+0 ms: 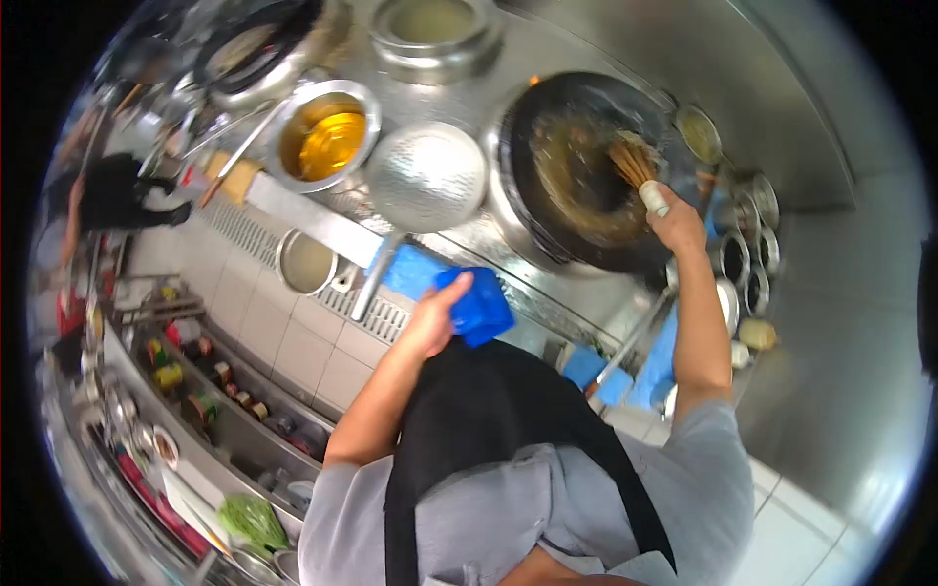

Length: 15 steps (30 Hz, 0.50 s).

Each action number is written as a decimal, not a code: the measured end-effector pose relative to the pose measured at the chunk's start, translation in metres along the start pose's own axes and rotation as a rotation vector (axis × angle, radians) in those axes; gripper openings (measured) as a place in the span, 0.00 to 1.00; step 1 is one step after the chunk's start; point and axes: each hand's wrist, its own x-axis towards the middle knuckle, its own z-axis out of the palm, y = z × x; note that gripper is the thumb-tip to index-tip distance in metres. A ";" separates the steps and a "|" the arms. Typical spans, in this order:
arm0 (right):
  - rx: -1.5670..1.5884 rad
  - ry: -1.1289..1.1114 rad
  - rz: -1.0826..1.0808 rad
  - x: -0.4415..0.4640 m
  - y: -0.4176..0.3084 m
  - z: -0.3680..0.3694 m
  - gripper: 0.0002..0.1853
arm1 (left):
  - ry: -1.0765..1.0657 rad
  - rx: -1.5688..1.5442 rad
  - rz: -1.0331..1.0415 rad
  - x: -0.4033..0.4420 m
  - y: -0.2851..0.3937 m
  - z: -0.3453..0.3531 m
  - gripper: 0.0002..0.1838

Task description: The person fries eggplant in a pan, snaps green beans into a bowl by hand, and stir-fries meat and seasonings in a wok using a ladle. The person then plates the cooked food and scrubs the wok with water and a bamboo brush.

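My right hand (676, 223) is closed round the pale handle of a bamboo wok brush (634, 159). The brush's bristles are down inside a large black wok (532, 186), where brownish, foamy water (572, 210) covers the bottom. Close to my apron, my left hand (432, 317) grips a deep-blue object (481, 306) that looks like a small plastic tub. Its inside does not show clearly. Just beyond that hand, a perforated strainer ladle (427, 178) lies with its handle towards me, across a light-blue cloth (410, 271).
A pot of yellow oil (337, 146) stands left of the strainer, and a steel pot (435, 29) is set into the stove behind. On the right hang several ladles and cups (750, 244) near the steel wall. A pan (306, 262) sits lower left. Another person (117, 190) stands far left.
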 end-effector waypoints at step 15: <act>-0.011 -0.031 -0.113 -0.025 -0.004 -0.003 0.36 | 0.002 0.521 0.001 0.140 -0.010 0.091 0.23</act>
